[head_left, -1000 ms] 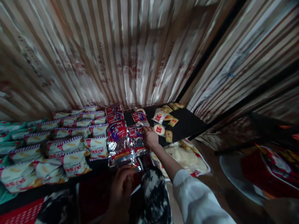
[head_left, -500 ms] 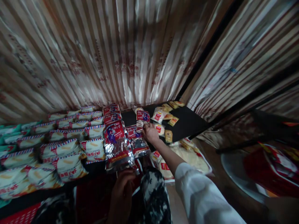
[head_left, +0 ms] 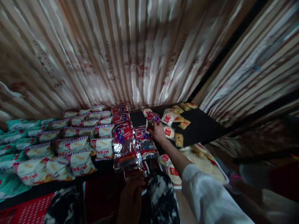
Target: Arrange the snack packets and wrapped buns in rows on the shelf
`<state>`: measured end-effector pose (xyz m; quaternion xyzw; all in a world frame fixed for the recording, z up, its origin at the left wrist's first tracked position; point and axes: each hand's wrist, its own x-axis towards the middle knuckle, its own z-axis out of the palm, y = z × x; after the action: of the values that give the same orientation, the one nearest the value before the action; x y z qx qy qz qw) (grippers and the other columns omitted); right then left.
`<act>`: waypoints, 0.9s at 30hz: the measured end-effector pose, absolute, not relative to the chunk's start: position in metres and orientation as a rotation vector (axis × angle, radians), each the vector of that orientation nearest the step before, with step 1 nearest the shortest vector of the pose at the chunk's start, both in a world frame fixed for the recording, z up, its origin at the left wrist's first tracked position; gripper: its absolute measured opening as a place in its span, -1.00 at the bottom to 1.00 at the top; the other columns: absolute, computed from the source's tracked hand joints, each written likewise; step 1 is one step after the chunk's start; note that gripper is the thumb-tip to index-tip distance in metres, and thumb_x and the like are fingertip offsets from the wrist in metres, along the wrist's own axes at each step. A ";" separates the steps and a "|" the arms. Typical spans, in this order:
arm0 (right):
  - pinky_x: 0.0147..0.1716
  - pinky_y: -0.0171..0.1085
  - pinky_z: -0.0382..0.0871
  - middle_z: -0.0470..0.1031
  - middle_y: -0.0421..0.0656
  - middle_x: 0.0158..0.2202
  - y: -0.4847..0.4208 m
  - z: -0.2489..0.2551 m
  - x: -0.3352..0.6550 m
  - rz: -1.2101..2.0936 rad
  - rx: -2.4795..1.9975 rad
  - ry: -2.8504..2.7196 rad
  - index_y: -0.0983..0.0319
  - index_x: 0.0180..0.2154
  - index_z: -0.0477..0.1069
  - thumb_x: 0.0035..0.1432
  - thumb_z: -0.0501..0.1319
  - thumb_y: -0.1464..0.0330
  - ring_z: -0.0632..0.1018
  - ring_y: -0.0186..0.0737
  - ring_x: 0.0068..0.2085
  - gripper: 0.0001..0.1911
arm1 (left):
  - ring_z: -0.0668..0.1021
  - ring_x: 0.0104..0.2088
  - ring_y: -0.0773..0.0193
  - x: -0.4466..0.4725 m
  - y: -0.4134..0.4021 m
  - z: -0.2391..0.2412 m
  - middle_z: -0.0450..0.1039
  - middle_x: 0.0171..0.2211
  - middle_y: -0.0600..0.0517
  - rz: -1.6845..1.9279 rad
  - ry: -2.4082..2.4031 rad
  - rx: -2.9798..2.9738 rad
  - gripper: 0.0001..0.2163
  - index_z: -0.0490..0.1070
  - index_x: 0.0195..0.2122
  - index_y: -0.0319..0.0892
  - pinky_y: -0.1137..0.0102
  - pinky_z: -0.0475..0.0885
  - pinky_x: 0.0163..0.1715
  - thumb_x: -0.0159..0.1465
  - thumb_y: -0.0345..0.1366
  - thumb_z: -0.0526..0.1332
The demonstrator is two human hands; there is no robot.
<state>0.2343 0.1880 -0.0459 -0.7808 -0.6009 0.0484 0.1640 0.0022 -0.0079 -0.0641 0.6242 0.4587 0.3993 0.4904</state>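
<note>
My right hand (head_left: 158, 133) reaches out over a black shelf (head_left: 203, 127) and pinches a small red and silver snack packet (head_left: 151, 119) by its lower edge, lifting it off the shelf. Beside it lie more red foil packets (head_left: 125, 141) in a column. My left hand (head_left: 132, 194) is low in the view, fingers curled around a stack of red packets (head_left: 134, 170) below the shelf's front edge.
White bread packets with red-striped edges (head_left: 77, 146) fill the shelf's left part, teal packets (head_left: 11, 137) beyond them. Small yellow and white snack packs (head_left: 174, 119) lie at the right. A striped plastic sheet (head_left: 130, 53) hangs behind. A lower tray (head_left: 210, 161) holds pale packets.
My right hand moved a little back along the shelf and raised the small red packet off the surface. The left hand stayed low with its stack.
</note>
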 end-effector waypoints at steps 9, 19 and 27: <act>-0.07 -0.10 0.37 0.35 0.02 -0.06 0.144 0.001 0.237 0.099 -1.805 -1.474 0.26 0.09 0.31 0.07 0.19 0.25 0.46 -0.05 -0.10 -0.47 | 0.53 -0.37 0.26 0.005 -0.010 -0.034 0.52 -0.38 -0.02 0.965 1.169 1.452 -0.79 0.48 -0.35 -0.13 0.38 0.43 -0.29 0.26 -0.26 0.06; 0.03 -0.08 0.37 0.31 -0.06 0.01 0.035 0.037 0.165 0.157 -1.529 -1.703 0.06 0.11 0.30 0.16 0.13 0.27 0.41 -0.08 0.06 -0.55 | 0.55 -0.15 0.11 -0.011 0.000 0.015 0.41 0.03 -0.20 0.999 1.023 0.897 -0.39 0.32 0.04 -0.19 0.43 0.44 -0.43 0.09 0.15 0.21; 0.02 -0.09 0.43 0.24 -0.07 0.13 -0.013 0.024 0.118 0.332 -1.416 -1.816 0.01 0.14 0.28 0.16 0.13 0.36 0.40 -0.08 0.11 -0.51 | 0.55 -0.32 0.26 -0.017 0.002 0.014 0.45 -0.06 -0.14 1.011 0.964 0.725 -0.42 0.37 -0.03 -0.20 0.50 0.41 -0.51 0.04 0.10 0.29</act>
<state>0.1182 -0.0128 0.0236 -0.5588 -0.7166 0.1311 0.3961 -0.0171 0.0017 0.0140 0.3264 0.4336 0.4547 0.7061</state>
